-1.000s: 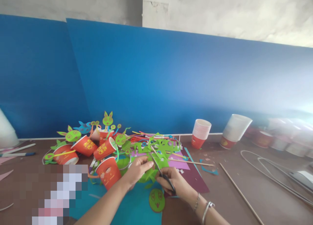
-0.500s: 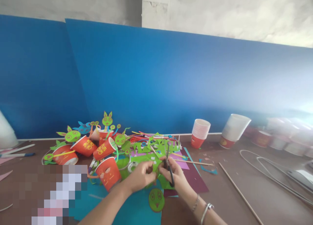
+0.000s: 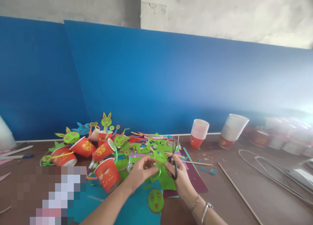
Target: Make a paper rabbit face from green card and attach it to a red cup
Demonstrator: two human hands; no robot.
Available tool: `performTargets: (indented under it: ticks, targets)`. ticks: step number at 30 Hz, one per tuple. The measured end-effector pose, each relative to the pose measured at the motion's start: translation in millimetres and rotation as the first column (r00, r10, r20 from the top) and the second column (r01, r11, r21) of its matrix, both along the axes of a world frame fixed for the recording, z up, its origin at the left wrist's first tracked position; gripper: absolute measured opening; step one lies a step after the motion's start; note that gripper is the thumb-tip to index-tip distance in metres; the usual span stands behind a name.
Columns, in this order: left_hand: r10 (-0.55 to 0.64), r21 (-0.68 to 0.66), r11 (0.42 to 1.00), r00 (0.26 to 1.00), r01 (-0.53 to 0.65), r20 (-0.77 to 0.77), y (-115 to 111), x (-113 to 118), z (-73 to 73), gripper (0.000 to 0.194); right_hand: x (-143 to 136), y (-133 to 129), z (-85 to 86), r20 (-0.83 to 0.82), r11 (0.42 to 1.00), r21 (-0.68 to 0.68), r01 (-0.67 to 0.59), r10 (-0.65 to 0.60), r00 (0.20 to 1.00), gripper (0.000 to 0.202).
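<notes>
My right hand [image 3: 179, 174] grips a pair of black-handled scissors [image 3: 175, 169], its fingers at the loops and the blades pointing up and away. My left hand [image 3: 143, 173] is curled, with a curved piece of green paper [image 3: 156, 176] at its thumb and fingertips. A narrow space lies between the two hands. Cut green paper scraps [image 3: 168, 182] spread beneath and beyond them. Just below the hands, a round green paper face [image 3: 156, 200] with drawn eyes and mouth rests at the edge of a blue sheet [image 3: 137, 208].
Red paper cups [image 3: 107, 174] with green and blue paper animal heads crowd the left. Behind stand a cup stack [image 3: 200, 133] and a taller white stack [image 3: 233, 131]. A wooden stick [image 3: 238, 190], cables and a mouse [image 3: 302, 179] lie at right. Markers [image 3: 17, 156] lie far left.
My hands have moved apart; the right one with the scissors shifted slightly right. My left fingers have loosened and spread a little. The view has shifted slightly.
</notes>
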State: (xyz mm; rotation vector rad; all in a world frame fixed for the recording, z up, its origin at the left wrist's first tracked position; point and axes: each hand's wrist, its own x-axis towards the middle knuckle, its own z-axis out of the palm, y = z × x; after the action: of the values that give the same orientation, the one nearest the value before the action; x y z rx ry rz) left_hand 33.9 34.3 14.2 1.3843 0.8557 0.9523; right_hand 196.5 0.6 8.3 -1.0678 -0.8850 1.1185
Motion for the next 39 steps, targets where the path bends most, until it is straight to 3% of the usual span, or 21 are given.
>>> performTargets:
  ticks: [3, 10, 13, 16, 19, 26, 39]
  targets:
    - [0.045, 0.026, 0.999, 0.996, -0.043, -0.074, -5, 4, 0.6, 0.022, -1, 0, -3.6, -0.007, 1.0, 0.008, 0.016, -0.016, 1.0, 0.041]
    - [0.117, 0.042, 0.992, 0.993, -0.116, -0.016, -8, 7, -1.8, 0.019, -9, -6, 7.0, 0.043, 0.997, 0.009, -0.074, 0.073, 0.996, 0.043]
    - [0.178, 0.018, 0.984, 0.982, -0.18, 0.064, -5, 5, -1.5, 0.018, -11, -9, 10.4, 0.116, 0.976, -0.075, -0.206, 0.214, 0.97, 0.039]
    - [0.225, -0.017, 0.974, 0.966, -0.225, 0.126, -3, 4, 1.4, 0.018, -13, -12, 8.9, 0.171, 0.912, -0.163, -0.377, 0.402, 0.899, 0.036]
    - [0.243, -0.034, 0.97, 0.961, -0.24, 0.132, -3, 4, 4.7, 0.018, -13, -15, 7.9, 0.202, 0.869, -0.213, -0.447, 0.487, 0.85, 0.035]
    - [0.197, -0.028, 0.98, 0.971, -0.195, 0.133, -3, 4, 4.5, 0.017, -15, -17, 14.4, 0.236, 0.871, -0.231, -0.434, 0.483, 0.843, 0.032]
    - [0.175, -0.054, 0.984, 0.971, -0.168, 0.163, -1, 2, 4.3, 0.017, -15, -15, 7.7, 0.215, 0.868, -0.215, -0.448, 0.49, 0.845, 0.03]
